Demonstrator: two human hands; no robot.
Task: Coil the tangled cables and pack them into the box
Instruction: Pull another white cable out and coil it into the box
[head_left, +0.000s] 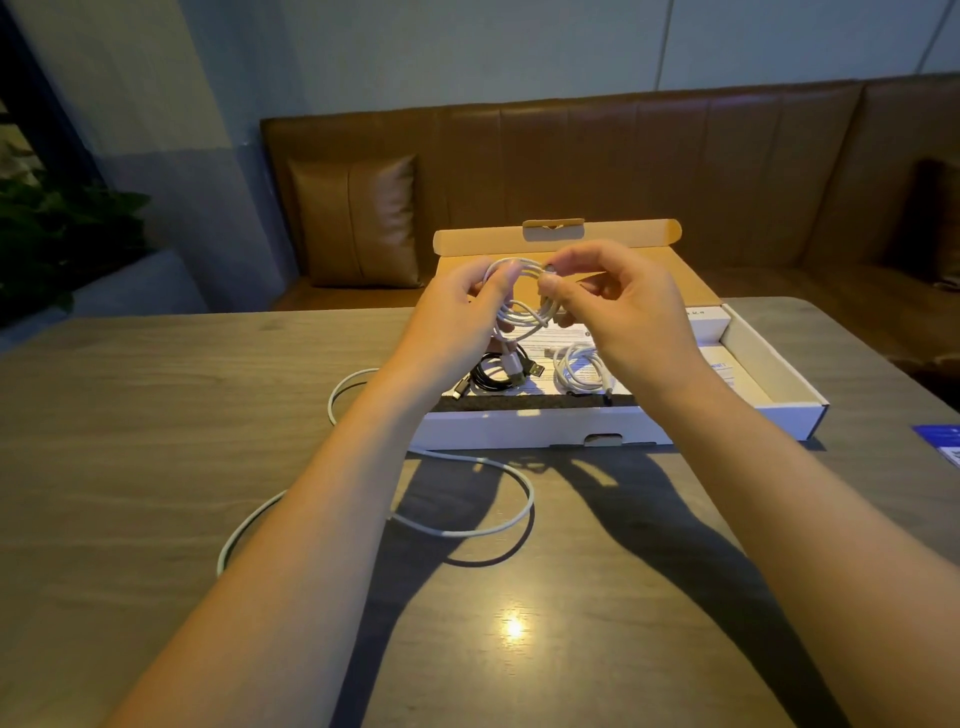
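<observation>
Hands: left hand (467, 306) and right hand (618, 306) are pinching a white coil (519, 306), probably nearly wound.
Packed: black cable (493, 371) and white cable (579, 366) are lying in the box (779, 374).
Left: loose white cable (467, 525) is sprawling on the near surface (156, 441).

two coiled cables (540, 366) in box (519, 428), loose cable (467, 525) before it.
</observation>
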